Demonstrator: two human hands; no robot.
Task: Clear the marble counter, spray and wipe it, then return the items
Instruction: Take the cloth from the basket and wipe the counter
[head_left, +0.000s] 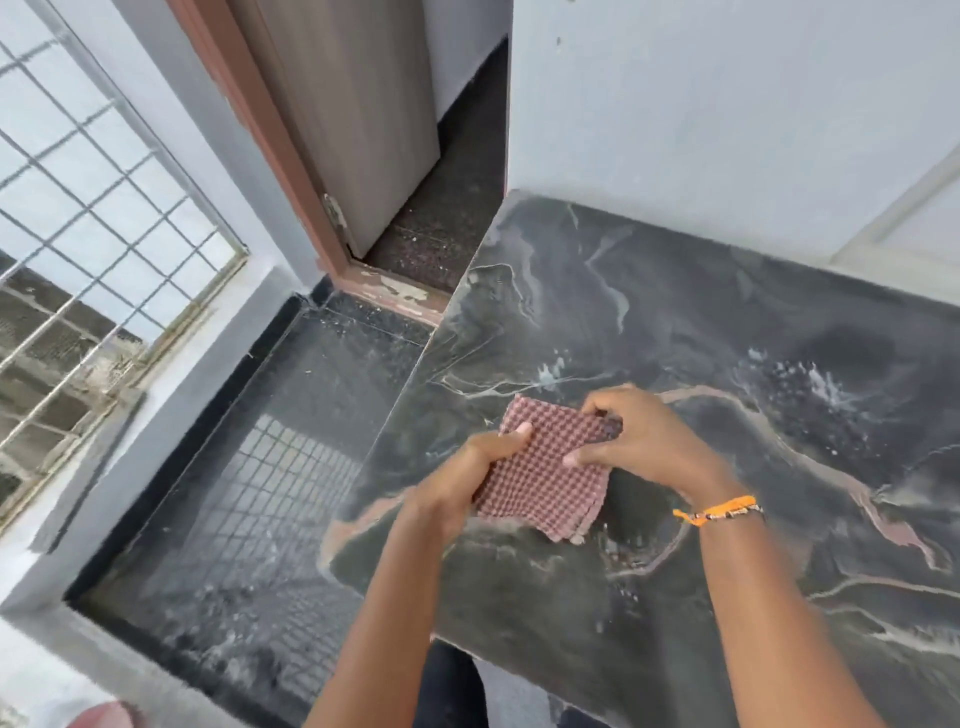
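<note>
Dark grey marble counter with pale and pinkish veins (701, 322) is filling the frame from 12 to 5 o'clock, sitting bare of items, with whitish wet-looking spray specks showing around 2 o'clock. Judging from that, clearing and spraying are looking done and the wipe step is in hand; returning items is not yet begun.

Pale grey wall (727, 104) is closing the counter's far side at 12 to 2 o'clock, so no room to overshoot there. Counter's left edge is running diagonally from 12 toward 6 o'clock, dropping off to a black speckled floor (260, 467); near edge is sitting at 6 o'clock by the person's legs. Open slab is lying to 3 o'clock, the widest room for strokes. White metal window grille (78, 208) is standing at 9 to 10 o'clock, grey door with brown frame (337, 130) at 11 o'clock, both well apart from the work.

Left hand (467, 473) is gripping the folded maroon checked waffle cloth (545, 467) at its left edge, thumb on top, fingers curled under. Right hand (649, 441) is pinching the cloth's far right corner, fingers curled on it. Cloth is sitting at centre, just inside the left edge; touching or hovering over the counter, cannot tell. Orange thread bracelet (719, 509) is circling the right wrist.

Next move is likely calling for pressing the cloth flat and sweeping toward 3 o'clock, staying off the left drop-off.
</note>
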